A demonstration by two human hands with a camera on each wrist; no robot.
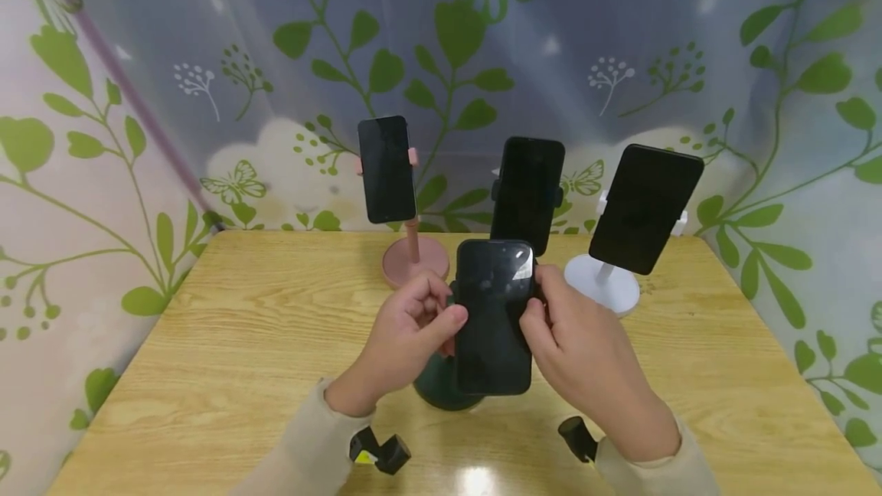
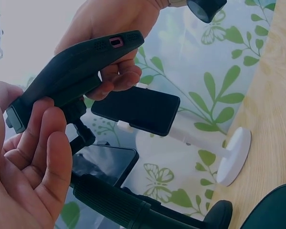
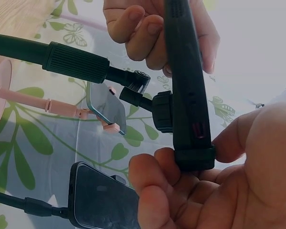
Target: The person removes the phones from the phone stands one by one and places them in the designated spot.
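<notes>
A dark smartphone [image 1: 494, 327] sits upright in the clamp of a dark green phone stand, whose round base [image 1: 444, 389] shows below it. My left hand [image 1: 406, 331] pinches the clamp's left side, its thumb by the phone's edge. On the opposite side, my right hand [image 1: 586, 347] grips the clamp between thumb and fingers. In the left wrist view, the clamp end [image 2: 19, 114] lies between the left thumb and fingers. The right wrist view shows the other clamp end [image 3: 195, 157] pinched likewise. The ribbed stem [image 3: 76, 62] and its joint stand behind the phone.
Behind, a pink stand [image 1: 416, 260] and a white stand [image 1: 602, 285] each hold a phone. Between them, another phone [image 1: 529, 190] stands in a dark clamp, its lower part hidden. They are on a wooden table [image 1: 262, 343] before a leaf-patterned curtain [image 1: 427, 44].
</notes>
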